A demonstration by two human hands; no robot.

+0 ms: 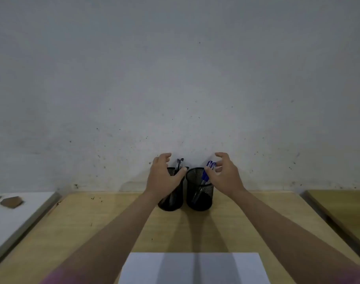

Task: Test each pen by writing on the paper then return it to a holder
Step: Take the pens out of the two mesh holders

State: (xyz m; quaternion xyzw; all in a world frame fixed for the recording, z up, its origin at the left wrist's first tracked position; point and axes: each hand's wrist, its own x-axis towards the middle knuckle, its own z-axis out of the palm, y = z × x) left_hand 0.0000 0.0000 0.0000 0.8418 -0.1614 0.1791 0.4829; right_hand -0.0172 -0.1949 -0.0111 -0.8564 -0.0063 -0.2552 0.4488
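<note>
Head view: a wooden desk (105,226) butted against a speckled grey wall (175,78).
Edges: the desk's far edge met the wall just behind two holders; a gap ran along each side edge, with a white board (15,218) to the left.
Open room: bare wood lay between the holders and the paper (193,267) at the near edge.
Holders: left holder (172,201) and right holder (199,191), black mesh cylinders, stood just beside each other.
Pens: black pens (179,163) stood in the left one, blue pens (207,171) leaned in the right.
Left hand (162,177): fingers spread and loosely curved above the left holder, gripping nothing.
Right hand (226,173): fingers loosely curved by the blue pen caps; contact could not be told.
</note>
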